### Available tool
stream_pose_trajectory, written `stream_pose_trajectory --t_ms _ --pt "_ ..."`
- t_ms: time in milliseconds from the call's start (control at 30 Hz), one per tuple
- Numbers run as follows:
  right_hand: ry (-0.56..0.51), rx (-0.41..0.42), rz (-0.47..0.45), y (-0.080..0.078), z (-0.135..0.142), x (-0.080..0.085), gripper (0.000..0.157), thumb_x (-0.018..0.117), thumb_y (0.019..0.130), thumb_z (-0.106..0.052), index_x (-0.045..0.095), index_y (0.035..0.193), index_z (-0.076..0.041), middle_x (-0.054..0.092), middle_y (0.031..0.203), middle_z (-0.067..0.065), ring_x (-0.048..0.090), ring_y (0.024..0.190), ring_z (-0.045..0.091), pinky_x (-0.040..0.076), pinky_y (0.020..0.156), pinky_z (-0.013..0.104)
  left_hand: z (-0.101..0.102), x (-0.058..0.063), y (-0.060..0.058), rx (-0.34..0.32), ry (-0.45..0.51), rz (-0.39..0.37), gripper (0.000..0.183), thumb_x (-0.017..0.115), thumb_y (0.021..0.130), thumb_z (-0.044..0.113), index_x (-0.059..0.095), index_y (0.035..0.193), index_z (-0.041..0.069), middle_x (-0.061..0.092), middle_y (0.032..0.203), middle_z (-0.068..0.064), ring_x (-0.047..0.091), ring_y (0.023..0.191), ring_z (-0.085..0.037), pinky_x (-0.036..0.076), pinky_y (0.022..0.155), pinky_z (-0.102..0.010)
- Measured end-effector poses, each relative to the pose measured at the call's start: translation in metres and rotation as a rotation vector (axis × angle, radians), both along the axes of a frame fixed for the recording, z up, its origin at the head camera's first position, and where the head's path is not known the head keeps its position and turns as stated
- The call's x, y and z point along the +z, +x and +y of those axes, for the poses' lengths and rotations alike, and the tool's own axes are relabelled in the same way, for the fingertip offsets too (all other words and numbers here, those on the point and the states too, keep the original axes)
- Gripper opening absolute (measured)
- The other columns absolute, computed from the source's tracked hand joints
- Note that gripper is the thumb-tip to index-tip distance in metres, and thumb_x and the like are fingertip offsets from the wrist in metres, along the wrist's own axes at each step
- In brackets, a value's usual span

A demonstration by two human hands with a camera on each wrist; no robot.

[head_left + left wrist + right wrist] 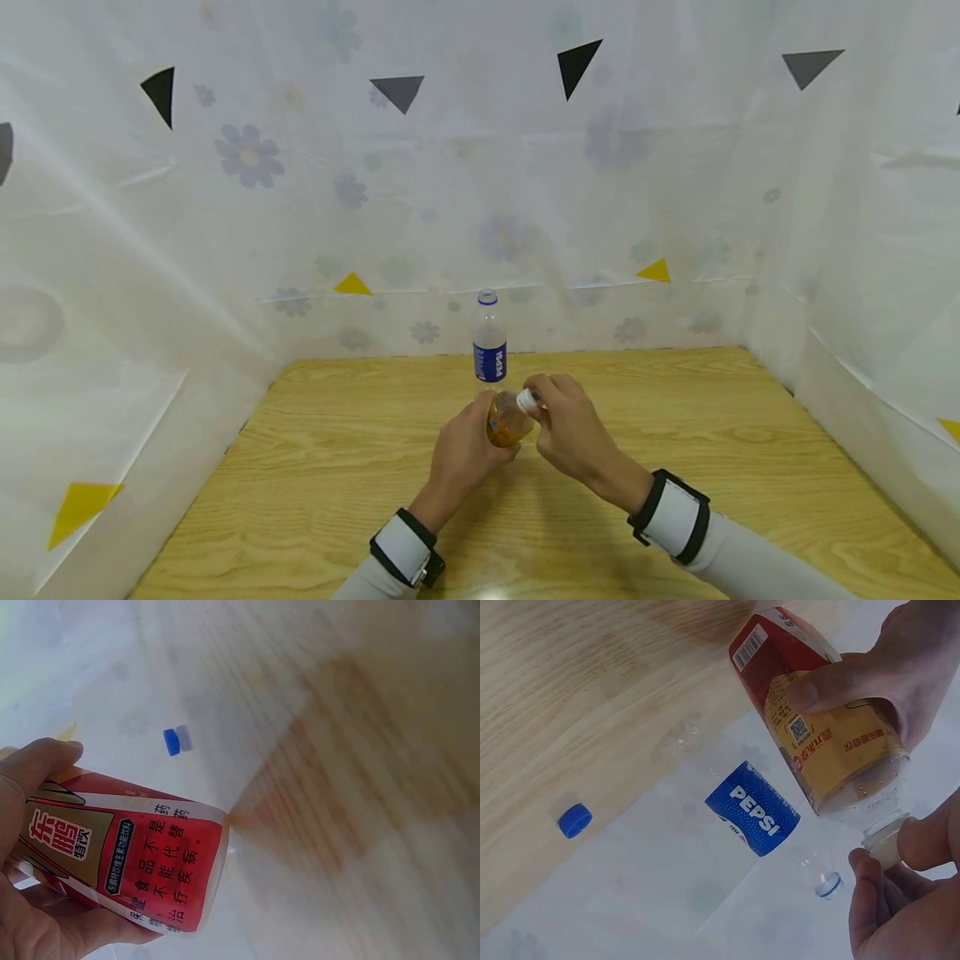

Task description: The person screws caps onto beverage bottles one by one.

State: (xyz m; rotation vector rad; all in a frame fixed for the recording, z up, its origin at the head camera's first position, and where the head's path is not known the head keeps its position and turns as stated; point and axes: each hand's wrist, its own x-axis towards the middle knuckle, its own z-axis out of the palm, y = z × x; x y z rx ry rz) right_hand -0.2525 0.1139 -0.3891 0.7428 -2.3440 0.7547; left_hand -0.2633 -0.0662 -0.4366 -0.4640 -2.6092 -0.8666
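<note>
My left hand [467,442] grips a drink bottle [829,746] round its body, tilted with the neck toward my right hand. A red and gold label with Chinese characters wraps this bottle, and clear plastic shows below its neck. With thumb and fingers my right hand [573,427] pinches the white cap [886,847] at the bottle's mouth. Just beyond the hands, a clear Pepsi bottle [491,360] with a blue label stands upright on the table, its mouth uncapped. A blue cap [575,820] lies on the table near it; my hands hide it in the head view.
The wood-grain table [337,467] is enclosed at the back and sides by a pale flowered sheet [480,183]. Black, grey and yellow triangles are on the sheet. Each wrist carries a strapped band, the right one [670,517] over a white sleeve.
</note>
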Motion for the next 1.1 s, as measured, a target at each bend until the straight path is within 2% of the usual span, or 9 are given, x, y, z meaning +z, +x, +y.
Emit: stream_pose_trajectory --t_ms 367,900,1100 --pt "-0.007 -0.005 0.026 -0.0013 -0.0044 0.0022 0.018 0.071 0.085 0.005 0.064 0.1 -0.003 0.065 0.093 0.011 0.06 0.087 0.026 0.052 0.077 0.044 -0.0011 -0.0005 0.0005 -0.003 0.019 0.011 0.067 0.092 0.072 0.027 0.056 0.128 0.017 0.072 0.111 -0.003 0.071 0.095 -0.019 0.059 0.08 -0.038" --pt "-0.004 -0.022 0.006 -0.0046 -0.003 0.0047 0.01 0.072 0.086 -0.004 0.063 0.088 -0.005 0.057 0.075 0.001 0.047 0.069 0.014 0.04 0.061 0.029 0.0 0.0001 0.0007 0.005 -0.002 0.008 0.071 0.091 0.074 0.029 0.054 0.133 0.016 0.072 0.112 -0.005 0.072 0.094 -0.021 0.06 0.075 -0.039" --pt "-0.007 -0.009 0.017 -0.0054 -0.0029 0.0055 0.015 0.074 0.088 -0.01 0.061 0.081 -0.008 0.055 0.07 -0.002 0.048 0.065 0.011 0.041 0.059 0.026 -0.0009 -0.0001 0.0017 0.002 0.0 0.011 0.072 0.091 0.074 0.028 0.053 0.134 0.016 0.072 0.113 -0.005 0.072 0.094 -0.022 0.06 0.076 -0.039"
